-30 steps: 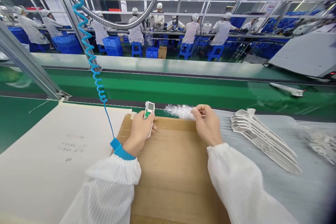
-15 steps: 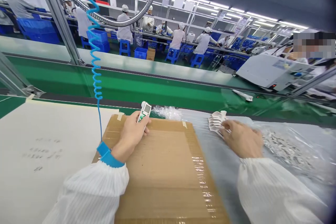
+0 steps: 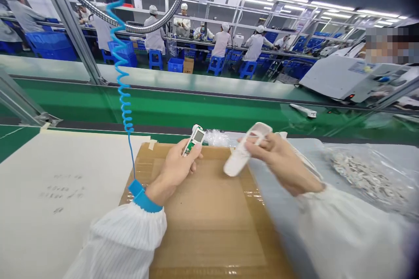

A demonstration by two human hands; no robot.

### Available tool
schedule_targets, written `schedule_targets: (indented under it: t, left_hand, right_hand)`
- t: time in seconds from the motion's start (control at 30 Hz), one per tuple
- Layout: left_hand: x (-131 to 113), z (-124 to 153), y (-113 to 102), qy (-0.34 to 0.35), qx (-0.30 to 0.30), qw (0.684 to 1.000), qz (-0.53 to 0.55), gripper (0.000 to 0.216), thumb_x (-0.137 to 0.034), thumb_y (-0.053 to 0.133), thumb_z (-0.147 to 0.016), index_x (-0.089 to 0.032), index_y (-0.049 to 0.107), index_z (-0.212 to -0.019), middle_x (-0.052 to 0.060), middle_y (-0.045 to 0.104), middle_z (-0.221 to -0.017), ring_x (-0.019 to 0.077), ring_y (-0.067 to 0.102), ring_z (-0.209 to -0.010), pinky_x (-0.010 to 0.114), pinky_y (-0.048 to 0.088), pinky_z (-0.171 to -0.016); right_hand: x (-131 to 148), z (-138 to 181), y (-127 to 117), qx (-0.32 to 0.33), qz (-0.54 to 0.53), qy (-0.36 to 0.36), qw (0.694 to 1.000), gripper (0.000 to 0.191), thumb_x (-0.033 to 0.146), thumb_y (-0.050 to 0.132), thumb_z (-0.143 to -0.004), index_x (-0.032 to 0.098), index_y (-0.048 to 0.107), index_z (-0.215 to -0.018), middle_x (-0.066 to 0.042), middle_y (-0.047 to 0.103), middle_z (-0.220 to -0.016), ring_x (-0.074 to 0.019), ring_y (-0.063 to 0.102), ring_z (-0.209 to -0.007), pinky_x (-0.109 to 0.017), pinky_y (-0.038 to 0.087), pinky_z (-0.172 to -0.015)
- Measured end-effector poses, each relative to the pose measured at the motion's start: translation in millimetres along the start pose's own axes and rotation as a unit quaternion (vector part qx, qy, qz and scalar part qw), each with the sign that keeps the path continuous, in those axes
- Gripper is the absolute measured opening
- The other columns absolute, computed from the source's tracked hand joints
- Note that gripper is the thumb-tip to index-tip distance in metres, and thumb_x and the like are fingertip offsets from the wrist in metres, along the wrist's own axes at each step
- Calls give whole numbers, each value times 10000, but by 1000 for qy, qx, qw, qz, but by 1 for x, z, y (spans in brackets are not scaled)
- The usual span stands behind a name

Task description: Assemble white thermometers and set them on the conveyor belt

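My left hand (image 3: 178, 161) is closed around a small white handheld device (image 3: 196, 137) with a grey screen and a bare green circuit board. A blue wrist strap (image 3: 140, 194) with a coiled cord circles my left wrist. In my right hand (image 3: 278, 157) I grip a white plastic housing cover (image 3: 240, 157) with a window opening at its upper end, slightly blurred. It hangs over the right edge of the cardboard sheet (image 3: 203, 218), apart from the device. Other white covers behind my right hand are mostly hidden by it.
A clear bag of small white parts (image 3: 366, 178) lies at the right. Crumpled clear plastic (image 3: 216, 137) is behind the cardboard. The green conveyor belt (image 3: 183, 111) crosses beyond, carrying a white part (image 3: 303, 110). The blue coiled cord (image 3: 122, 76) hangs at the left. Co-workers sit farther back.
My right hand has picked up a white cover from the stack at the right and brought it left, toward the device. My left hand has shifted slightly right with the device.
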State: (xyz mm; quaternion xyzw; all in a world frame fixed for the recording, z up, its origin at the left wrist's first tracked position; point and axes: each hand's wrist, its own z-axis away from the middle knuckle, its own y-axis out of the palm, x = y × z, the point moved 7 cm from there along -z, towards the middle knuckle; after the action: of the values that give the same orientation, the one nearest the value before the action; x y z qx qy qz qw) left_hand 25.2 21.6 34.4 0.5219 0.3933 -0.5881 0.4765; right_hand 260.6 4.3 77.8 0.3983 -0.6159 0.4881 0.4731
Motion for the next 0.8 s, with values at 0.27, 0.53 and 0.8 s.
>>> schedule_targets:
  t: [0.27, 0.53, 0.8]
  left_hand:
    - [10, -3, -8, -76, 6, 997, 18, 395, -503, 738, -767, -161, 602, -908, -39, 503, -644, 58, 405, -489, 202, 262, -439]
    - [15, -6, -7, -82, 55, 995, 0, 401, -571, 667, -820, -181, 574, -851, -33, 485, -654, 69, 393, -496, 214, 252, -455]
    - [-10, -2, -15, 130, -62, 966, -214, 344, -421, 508, -966, -289, 622, -1263, 10, 701, -1150, 196, 624, -1010, 285, 432, -883]
  right_hand:
    - [-24, 7, 124, 131, -296, 34, 946, 527, 425, 733, -822, 314, 514, -1288, -56, 661, -1325, -249, 659, -1132, -481, 569, -927]
    - [-29, 4, 102, 192, -241, -18, 951, 567, 549, 716, -818, 307, 563, -1308, -68, 662, -1300, -277, 604, -1222, -519, 480, -1060]
    - [-37, 0, 102, 147, -263, 13, 954, 463, 512, 734, -816, 250, 642, -1186, -68, 690, -1238, -259, 630, -1171, -497, 468, -1084]
